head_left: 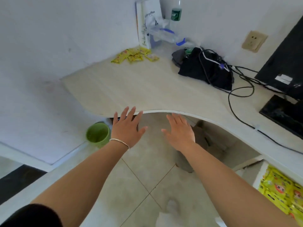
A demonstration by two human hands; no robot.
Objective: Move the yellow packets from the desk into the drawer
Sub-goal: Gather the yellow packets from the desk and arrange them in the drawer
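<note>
Several yellow packets (134, 55) lie in a loose pile at the far corner of the pale desk (131, 89), by the wall. An open drawer (260, 176) at the lower right holds more yellow packets (283, 194). My left hand (127, 126), with a thin bracelet on the wrist, hovers palm down at the desk's curved front edge, fingers spread. My right hand (179, 128) hovers beside it, just below the edge, also spread. Neither hand holds anything, and both are far from the pile.
Behind the packets stand a white paper bag (150, 17), a carton (141, 35) and plastic bottles (176, 12). A black cloth bundle with cables (206, 69) and a black monitor (285, 63) fill the right. A green bin (98, 134) stands on the floor, left.
</note>
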